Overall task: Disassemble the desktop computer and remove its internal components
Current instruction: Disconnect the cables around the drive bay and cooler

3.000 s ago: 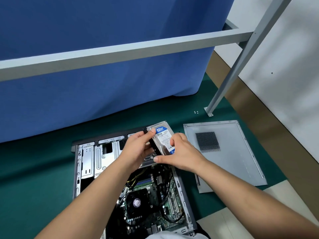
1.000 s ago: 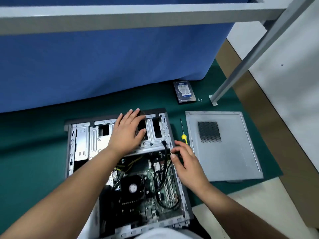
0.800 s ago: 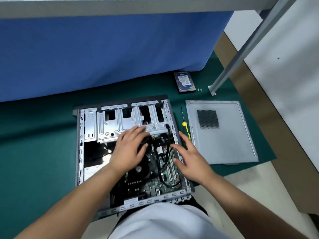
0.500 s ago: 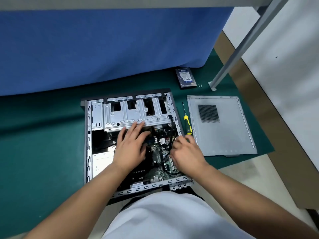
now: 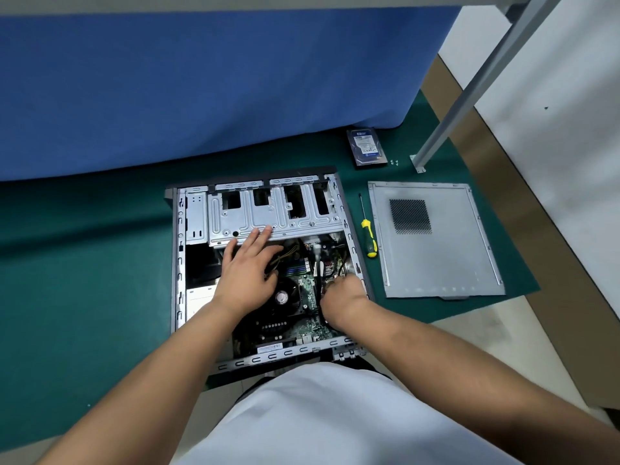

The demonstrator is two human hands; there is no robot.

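The open computer case (image 5: pixel 261 263) lies on its side on the green mat (image 5: pixel 84 280); its near edge is partly cut off by the person's white shirt (image 5: pixel 318 417). The left hand (image 5: pixel 248 273) rests over the case interior, fingers (image 5: pixel 260 234) straight and slightly spread, tips touching the drive cage (image 5: pixel 278 213) and hiding part of the motherboard (image 5: pixel 302 290). The right hand (image 5: pixel 342 297) reaches in by the right wall, fingers curled downward and blurred; what they hold cannot be told. Rightward lie a screwdriver (image 5: pixel 368 234), the side panel (image 5: pixel 436 243) and, farther back, the removed hard drive (image 5: pixel 367 147).
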